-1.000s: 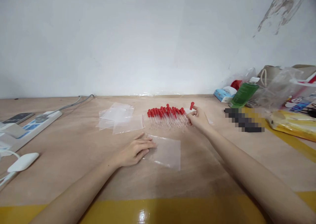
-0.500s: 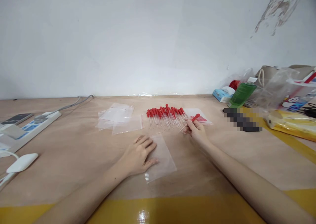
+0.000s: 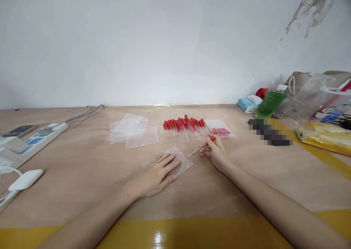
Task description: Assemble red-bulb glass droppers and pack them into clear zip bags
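My left hand (image 3: 161, 171) lies flat, fingers spread, on a clear zip bag (image 3: 184, 162), covering part of it. The bag's red-lined edge faces up and to the right. Between the thumb and fingers of my right hand (image 3: 216, 152) is a dropper (image 3: 197, 150) with a red bulb. Its thin clear tube points down-left, its tip close to the bag's edge. Behind both hands is a pile of red-bulbed droppers (image 3: 184, 125), tubes toward me. Right of the pile, a bag (image 3: 229, 126) has several red bulbs showing; the rest is partly hidden by my right hand.
Loose clear zip bags (image 3: 128, 126) overlap left of the pile. A white power strip (image 3: 35, 146) and a white charger (image 3: 26, 180) lie far left. At right are a green bottle (image 3: 270, 102), a blue box (image 3: 246, 104), a blurred-out dark item (image 3: 270, 132) and a yellow packet (image 3: 323, 135).
The bag under my left hand has turned, its red-lined edge now toward my right hand. My right hand has brought the dropper down and left, closer to the bag.
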`<state>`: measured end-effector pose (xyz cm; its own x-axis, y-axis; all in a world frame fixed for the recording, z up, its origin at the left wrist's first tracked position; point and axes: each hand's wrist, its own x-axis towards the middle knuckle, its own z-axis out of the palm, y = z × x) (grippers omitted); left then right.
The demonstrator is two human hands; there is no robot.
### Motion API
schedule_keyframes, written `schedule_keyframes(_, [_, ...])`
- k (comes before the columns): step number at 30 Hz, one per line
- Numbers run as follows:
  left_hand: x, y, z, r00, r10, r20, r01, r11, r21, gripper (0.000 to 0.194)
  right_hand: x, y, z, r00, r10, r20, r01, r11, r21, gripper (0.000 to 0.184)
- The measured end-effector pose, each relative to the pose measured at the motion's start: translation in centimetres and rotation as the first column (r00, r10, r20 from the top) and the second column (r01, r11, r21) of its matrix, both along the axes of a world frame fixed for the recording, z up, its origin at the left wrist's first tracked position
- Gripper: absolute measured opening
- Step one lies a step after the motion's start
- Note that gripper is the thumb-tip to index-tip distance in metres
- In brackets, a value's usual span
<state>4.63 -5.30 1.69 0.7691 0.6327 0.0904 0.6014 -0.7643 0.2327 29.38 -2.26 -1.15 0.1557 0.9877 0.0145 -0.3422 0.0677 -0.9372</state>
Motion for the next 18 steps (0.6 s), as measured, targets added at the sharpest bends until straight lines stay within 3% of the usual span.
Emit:
schedule_keyframes(7, [-0.7, 1.9, 0.1, 0.993, -0.109, 0.047, 0.113, 0.991, -0.076, 0.050, 0.0, -0.6, 0.1, 0.999, -0.024, 0.032, 0.025, 1.000, -0.018, 0.038])
schedule_keyframes(18, [-0.6, 1.8, 0.1, 0.988, -0.128, 0.084, 0.134, 0.989, -0.060, 0.047, -0.5, -0.8, 0.2, 0.998, 0.023, 0.052, -0.023, 1.000, -0.011, 0.039])
